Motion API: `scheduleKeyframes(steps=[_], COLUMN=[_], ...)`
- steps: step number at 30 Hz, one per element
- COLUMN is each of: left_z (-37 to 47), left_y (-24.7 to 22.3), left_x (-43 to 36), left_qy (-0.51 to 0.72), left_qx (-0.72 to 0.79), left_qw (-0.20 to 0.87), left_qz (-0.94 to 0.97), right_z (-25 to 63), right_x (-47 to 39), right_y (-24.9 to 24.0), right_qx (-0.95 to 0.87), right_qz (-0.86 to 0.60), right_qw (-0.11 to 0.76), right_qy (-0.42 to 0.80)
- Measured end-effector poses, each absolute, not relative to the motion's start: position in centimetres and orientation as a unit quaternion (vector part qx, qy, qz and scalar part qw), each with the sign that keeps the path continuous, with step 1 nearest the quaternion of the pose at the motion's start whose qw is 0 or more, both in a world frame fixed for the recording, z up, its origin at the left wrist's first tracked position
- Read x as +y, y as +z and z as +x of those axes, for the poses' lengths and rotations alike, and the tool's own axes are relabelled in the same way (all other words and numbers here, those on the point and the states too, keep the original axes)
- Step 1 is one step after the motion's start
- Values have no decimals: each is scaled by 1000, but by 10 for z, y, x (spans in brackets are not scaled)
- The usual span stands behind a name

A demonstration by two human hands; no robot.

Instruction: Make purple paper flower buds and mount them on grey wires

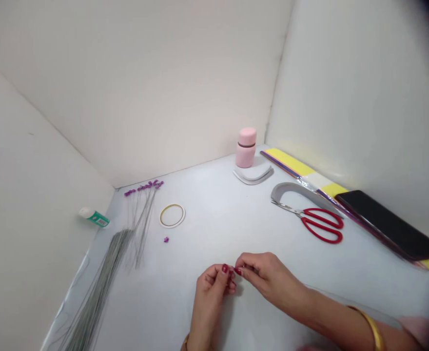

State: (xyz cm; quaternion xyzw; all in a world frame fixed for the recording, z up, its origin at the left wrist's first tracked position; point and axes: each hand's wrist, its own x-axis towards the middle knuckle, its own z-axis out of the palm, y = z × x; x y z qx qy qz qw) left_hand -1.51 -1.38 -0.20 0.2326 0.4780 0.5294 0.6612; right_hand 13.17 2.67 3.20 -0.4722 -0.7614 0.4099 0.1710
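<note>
My left grip (211, 287) and right grip (263, 274) pinched closed near each other, seemingly steadying something too tiny to identify.

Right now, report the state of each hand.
Left hand: closed in a pinch; anything held is too small to tell.
Right hand: also pinched closed; contents can't be told.

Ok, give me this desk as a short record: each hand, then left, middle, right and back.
Left hand: fingertips pinched, close to the right hand's
Right hand: fingertips pinched; anything held is too small to make out
Left: bundle of grey wires, purple-tipped wires, green-and-white tube
Middle: white-and-gold ring, small purple piece
Right: red-handled scissors, flat black object
Back: pink flask
</note>
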Motion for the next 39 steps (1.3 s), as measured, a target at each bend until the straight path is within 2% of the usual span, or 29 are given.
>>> scheduleKeyframes(steps=[6, 14, 23, 27, 34, 39], left_z=[-16, -24, -21, -18, -14, -14], left_y=[1, -2, 3, 1, -4, -13], left_x=[-16, -10, -1, 1, -5, -8], left_qy=[549, 579, 520, 518, 548, 531], left_qx=[461, 363, 462, 468, 499, 488], left_qw=[684, 730, 717, 715, 670, 683], left_qz=[133, 17, -41, -33, 55, 116], right_z=[131, 131, 136, 139, 138, 134], right_x=[28, 44, 50, 47, 44, 42], right_y=[21, 8, -6, -13, -11, -7], right_qx=[-771, -745, -707, -685, -701, -690], right_qz=[-432, -429, -429, -421, -428, -421], right_qw=[209, 242, 240, 240, 234, 223], right_qy=[418, 450, 510, 544, 520, 545])
